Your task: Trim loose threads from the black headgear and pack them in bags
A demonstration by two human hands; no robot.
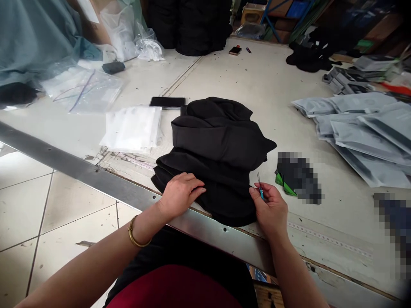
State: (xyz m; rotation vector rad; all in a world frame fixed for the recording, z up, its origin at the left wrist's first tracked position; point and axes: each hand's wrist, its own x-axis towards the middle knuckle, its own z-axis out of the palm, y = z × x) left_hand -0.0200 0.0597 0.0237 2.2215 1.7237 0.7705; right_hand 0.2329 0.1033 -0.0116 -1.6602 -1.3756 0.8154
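A bunched black cloth garment (pixel 218 141) lies in folds on the table in front of me, its near edge by the metal table rim. My left hand (pixel 180 193) rests at its near left side, thumb and fingers closed in a pinch on the fabric. At the garment's right edge is my right hand (pixel 271 207), fingers closed around small thread snips (pixel 261 192) with a blue handle. The thin blades point up and away from me. Part of the handle is hidden by the fingers.
Left of the garment lies a stack of white bags (pixel 133 128), with a dark phone (pixel 167 102) behind. Packed grey-white bags (pixel 359 124) pile up on the right. Nearer sits a pixelated dark item with green parts (pixel 285 185). A metal strip (pixel 128 188) edges the table.
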